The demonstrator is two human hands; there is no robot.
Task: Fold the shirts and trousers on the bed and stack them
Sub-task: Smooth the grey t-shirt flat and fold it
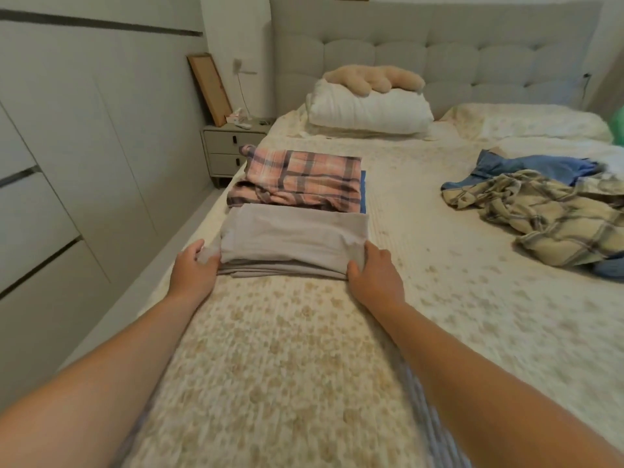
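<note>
A folded grey garment (293,238) lies on the bed (270,349) in front of me. My left hand (194,268) grips its near left corner, fingers curled round the fabric. My right hand (371,268) grips its near right corner the same way. Just beyond it lies a folded pink plaid garment (300,180) on top of a blue one (363,190), of which only an edge shows. At the right of the bed a heap of unfolded clothes holds a yellow plaid shirt (553,214) and a blue garment (537,168).
A white pillow (368,109) with a beige plush toy (371,79) sits by the padded headboard (439,45). A grey nightstand (226,150) stands left of the bed, with white wardrobe doors (67,163) along the left wall.
</note>
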